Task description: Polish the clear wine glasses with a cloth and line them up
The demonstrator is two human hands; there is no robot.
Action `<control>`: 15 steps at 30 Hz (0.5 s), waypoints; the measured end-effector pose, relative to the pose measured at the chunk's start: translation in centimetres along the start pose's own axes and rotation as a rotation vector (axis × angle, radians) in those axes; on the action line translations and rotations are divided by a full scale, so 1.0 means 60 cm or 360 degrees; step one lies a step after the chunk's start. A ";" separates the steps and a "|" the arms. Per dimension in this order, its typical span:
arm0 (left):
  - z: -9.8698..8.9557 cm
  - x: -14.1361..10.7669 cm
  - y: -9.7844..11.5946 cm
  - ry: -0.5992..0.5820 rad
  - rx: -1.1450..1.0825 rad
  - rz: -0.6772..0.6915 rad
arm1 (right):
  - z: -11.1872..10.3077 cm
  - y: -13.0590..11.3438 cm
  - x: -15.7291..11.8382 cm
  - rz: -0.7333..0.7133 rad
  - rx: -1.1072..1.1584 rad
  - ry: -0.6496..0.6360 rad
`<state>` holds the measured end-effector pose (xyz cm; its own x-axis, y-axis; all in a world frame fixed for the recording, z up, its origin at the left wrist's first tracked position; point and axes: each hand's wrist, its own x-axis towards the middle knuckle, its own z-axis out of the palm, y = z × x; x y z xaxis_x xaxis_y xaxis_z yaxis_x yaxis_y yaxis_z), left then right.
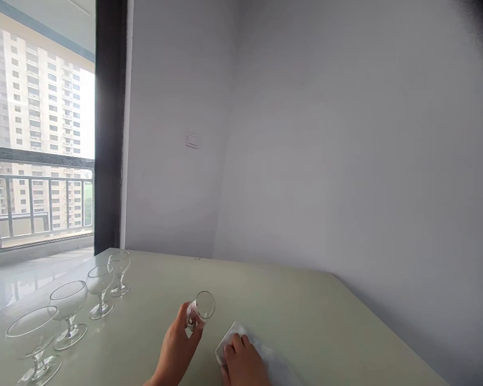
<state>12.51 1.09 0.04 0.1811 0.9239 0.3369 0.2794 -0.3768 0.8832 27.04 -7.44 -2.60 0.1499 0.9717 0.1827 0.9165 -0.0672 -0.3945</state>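
Note:
My left hand [179,343] is closed around a small clear glass [205,305], tilted so that its round mouth faces toward the right. The lower part of this glass is partly hidden by my fingers. To the right, my right hand [243,359] has its fingers bent over a pale grey folded cloth [230,335], gripping it against the table. The glass is held a little above and left of the cloth, apart from it.
Several stemmed glasses [68,300] stand upright in a row along the left side of the pale green table [265,289]. Behind the table are grey walls [306,134] with a light switch [192,140]. A window [40,123] is at the left.

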 end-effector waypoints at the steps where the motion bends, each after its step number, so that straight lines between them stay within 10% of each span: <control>1: -0.003 -0.002 -0.005 0.0016 0.0025 0.0013 | 0.000 0.006 0.001 -0.0010 0.0013 0.0022; 9: -0.008 0.001 -0.035 0.0039 0.0227 0.0207 | -0.060 0.063 0.012 0.0364 0.1097 0.0572; 15: 0.005 0.001 -0.050 0.0000 0.0315 0.0206 | -0.061 0.013 -0.014 0.0384 0.1520 0.0878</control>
<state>11.95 2.24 -2.65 0.2273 0.8672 0.4431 0.4334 -0.4975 0.7514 29.02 -9.14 0.23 0.6449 0.7080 0.2878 0.2176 0.1909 -0.9572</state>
